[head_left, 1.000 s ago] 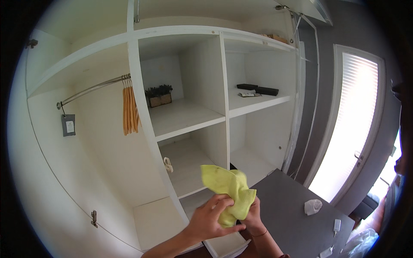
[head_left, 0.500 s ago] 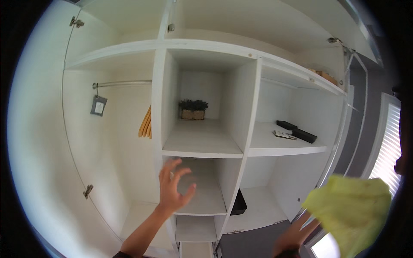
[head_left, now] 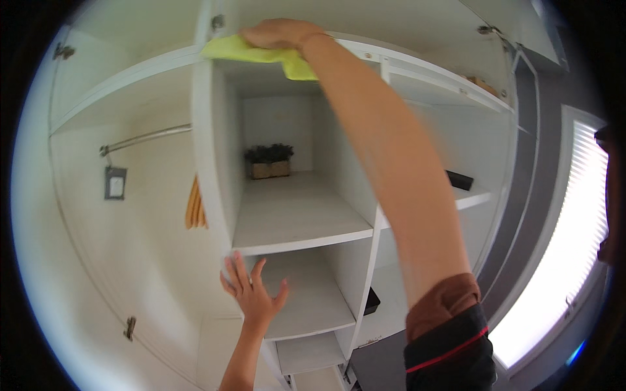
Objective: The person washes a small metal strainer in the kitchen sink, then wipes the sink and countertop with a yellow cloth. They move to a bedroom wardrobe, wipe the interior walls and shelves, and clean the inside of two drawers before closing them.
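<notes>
White shelf edge point(head_left: 303, 246) is taking our left hand point(head_left: 253, 295), fingers spread and holding nothing. Higher up, our right hand point(head_left: 282, 32) is pressing the yellow cloth point(head_left: 261, 53) flat on the top shelf point(head_left: 404, 62); overreaching may be risking a slip.

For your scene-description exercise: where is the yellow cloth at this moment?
In the head view, the yellow cloth lies at top centre, pressed under the right hand on the front edge of the top shelf.

The cloth point(head_left: 261, 53) is soft and bright yellow. It lies flat and a bit crumpled on the front edge of the top white shelf point(head_left: 404, 65), with one corner hanging down.
</notes>
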The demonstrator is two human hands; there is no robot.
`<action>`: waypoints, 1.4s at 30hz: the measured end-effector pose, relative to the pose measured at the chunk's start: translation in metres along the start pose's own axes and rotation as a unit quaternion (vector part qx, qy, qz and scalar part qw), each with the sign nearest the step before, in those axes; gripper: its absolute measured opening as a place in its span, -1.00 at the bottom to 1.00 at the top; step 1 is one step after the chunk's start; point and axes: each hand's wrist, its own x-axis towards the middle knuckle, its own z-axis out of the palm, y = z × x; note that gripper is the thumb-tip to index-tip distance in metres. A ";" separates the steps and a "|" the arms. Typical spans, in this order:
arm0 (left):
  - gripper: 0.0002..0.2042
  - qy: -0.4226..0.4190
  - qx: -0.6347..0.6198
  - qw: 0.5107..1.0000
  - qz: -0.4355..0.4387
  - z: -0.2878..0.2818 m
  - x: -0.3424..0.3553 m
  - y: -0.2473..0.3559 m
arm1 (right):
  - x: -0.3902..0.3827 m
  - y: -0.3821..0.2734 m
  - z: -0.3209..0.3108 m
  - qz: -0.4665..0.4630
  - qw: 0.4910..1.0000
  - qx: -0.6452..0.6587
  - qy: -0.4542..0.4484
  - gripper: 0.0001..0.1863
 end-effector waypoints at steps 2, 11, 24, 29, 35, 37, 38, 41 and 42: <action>-0.40 0.029 0.018 0.999 0.017 0.005 -0.001 -0.007 | 0.002 -0.013 -0.002 -0.008 0.998 0.031 -0.055 -0.27; -0.36 0.032 0.094 0.995 0.022 0.011 -0.005 -0.016 | -0.048 0.077 -0.056 0.036 0.997 0.027 -0.064 -0.21; -0.38 0.075 0.139 0.987 0.034 0.014 -0.002 -0.011 | -0.125 0.317 -0.153 0.280 0.958 -0.051 0.024 -0.36; -0.39 0.070 0.151 0.986 0.026 0.015 -0.003 -0.010 | -0.123 0.346 -0.163 0.235 0.971 -0.047 0.022 -0.46; -0.40 0.077 0.152 0.985 0.030 0.015 -0.001 -0.007 | -0.096 0.361 -0.152 0.025 0.947 0.184 0.260 -0.51; -0.41 0.073 0.152 0.985 0.029 0.014 0.000 -0.007 | -0.080 0.372 -0.156 0.000 0.835 0.282 0.473 -0.52; -0.41 0.074 0.143 0.987 0.026 0.014 0.000 -0.007 | -0.078 0.381 -0.166 0.011 0.772 0.263 0.579 -0.54; -0.41 0.074 0.139 0.987 0.028 0.012 0.000 -0.006 | -0.089 0.420 -0.218 0.077 0.627 0.021 0.775 -0.51; -0.41 0.073 0.143 0.987 0.028 0.011 0.000 -0.006 | -0.107 0.441 -0.234 0.036 0.670 -0.062 0.739 -0.47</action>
